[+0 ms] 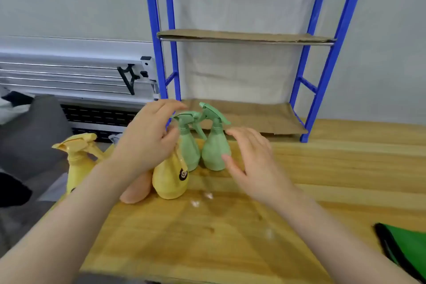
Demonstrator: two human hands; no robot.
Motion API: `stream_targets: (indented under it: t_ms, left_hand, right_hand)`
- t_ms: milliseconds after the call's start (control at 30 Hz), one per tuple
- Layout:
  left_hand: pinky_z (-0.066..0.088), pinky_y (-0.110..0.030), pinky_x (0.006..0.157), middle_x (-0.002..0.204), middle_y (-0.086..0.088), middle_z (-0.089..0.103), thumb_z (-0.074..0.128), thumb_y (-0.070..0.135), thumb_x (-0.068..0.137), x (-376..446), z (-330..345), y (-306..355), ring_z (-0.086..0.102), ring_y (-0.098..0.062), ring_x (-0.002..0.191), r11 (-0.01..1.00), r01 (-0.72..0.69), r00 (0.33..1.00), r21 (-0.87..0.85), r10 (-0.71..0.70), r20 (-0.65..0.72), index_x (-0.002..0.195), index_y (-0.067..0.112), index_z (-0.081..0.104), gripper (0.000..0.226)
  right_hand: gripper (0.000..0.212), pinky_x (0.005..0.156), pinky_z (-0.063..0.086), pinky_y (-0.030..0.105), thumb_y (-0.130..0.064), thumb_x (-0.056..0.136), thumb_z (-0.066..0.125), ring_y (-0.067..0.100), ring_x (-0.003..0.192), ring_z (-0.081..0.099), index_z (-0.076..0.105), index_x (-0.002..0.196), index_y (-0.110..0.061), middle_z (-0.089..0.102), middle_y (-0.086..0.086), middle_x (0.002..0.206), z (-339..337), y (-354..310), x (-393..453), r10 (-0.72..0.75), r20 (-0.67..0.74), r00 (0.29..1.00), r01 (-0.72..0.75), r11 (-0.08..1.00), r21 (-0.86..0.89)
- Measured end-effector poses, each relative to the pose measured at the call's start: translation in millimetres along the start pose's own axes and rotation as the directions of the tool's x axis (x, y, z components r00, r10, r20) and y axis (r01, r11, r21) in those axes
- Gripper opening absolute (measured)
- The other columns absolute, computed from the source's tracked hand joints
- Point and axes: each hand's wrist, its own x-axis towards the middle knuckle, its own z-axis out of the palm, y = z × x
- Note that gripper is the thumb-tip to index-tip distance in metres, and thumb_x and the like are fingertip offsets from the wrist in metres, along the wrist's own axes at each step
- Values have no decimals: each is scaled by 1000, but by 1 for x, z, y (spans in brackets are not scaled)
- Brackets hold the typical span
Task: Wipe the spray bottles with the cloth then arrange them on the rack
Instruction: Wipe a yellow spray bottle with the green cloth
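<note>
Two green spray bottles stand side by side on the wooden table, the left one [189,147] and the right one [215,150]. A yellow bottle [169,180] stands in front of them, another yellow bottle [77,163] at the table's left edge, and a peach bottle [137,189] is mostly hidden behind my left wrist. My left hand [147,138] hovers open over the yellow bottle's top, fingers loosely curved, holding nothing. My right hand [251,163] is open just right of the right green bottle, its thumb close to the bottle's body. A green cloth [405,249] lies at the lower right.
The blue rack [332,53] stands at the back of the table [230,237], with a cardboard-lined lower shelf [253,117] and upper shelf [242,36], both bare. Left of the table are metal rails and a grey object.
</note>
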Motion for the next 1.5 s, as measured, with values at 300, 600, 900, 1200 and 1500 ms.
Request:
stream_targets:
  t_ms: [300, 600, 900, 1200, 1500]
  left_hand:
    - [36, -24, 91, 120, 14, 62, 48, 11, 87, 27, -16, -4, 53, -11, 113, 927, -162, 829, 339, -59, 557, 126, 37, 55, 47]
    - [49, -31, 82, 92, 19, 60, 63, 38, 88, 41, -11, -4, 55, 0, 89, 944, -201, 760, 264, -20, 650, 98, 46, 50, 18]
    - [50, -31, 84, 92, 21, 64, 70, 36, 85, 23, -6, 24, 59, 2, 90, 1000, -30, 828, 4, 22, 560, 103, 40, 57, 23]
    - [48, -23, 75, 95, 18, 64, 69, 27, 87, 19, 41, 68, 58, -2, 87, 974, -15, 918, -227, 103, 382, 107, 38, 60, 24]
    - [46, -27, 81, 98, 11, 63, 65, 26, 89, 30, 98, 108, 56, -6, 87, 941, -65, 937, -333, 173, 305, 113, 39, 61, 28]
  right_hand:
    - [48, 113, 23, 24, -41, 99, 49, 8, 135, 30, 39, 142, -22, 44, -7, 142, 21, 9, -2, 55, 122, 991, -68, 992, 108]
    - [47, 116, 27, 30, -43, 99, 47, 9, 139, 30, 37, 142, -26, 44, -9, 144, 25, 31, 1, 79, 209, 975, -113, 981, 158]
    - [46, 110, 36, 34, -39, 96, 53, 11, 133, 38, 42, 138, -25, 49, -7, 139, 11, 31, -33, 220, 194, 956, -256, 949, 183]
    - [35, 98, 34, 23, -24, 97, 51, 16, 124, 47, 48, 133, -21, 56, -4, 130, -39, 57, -73, 387, 232, 892, -405, 914, 33]
    - [23, 61, 42, 32, -1, 85, 45, 25, 79, 55, 49, 82, -23, 59, 0, 83, -104, 120, -141, 678, 291, 675, -569, 729, -381]
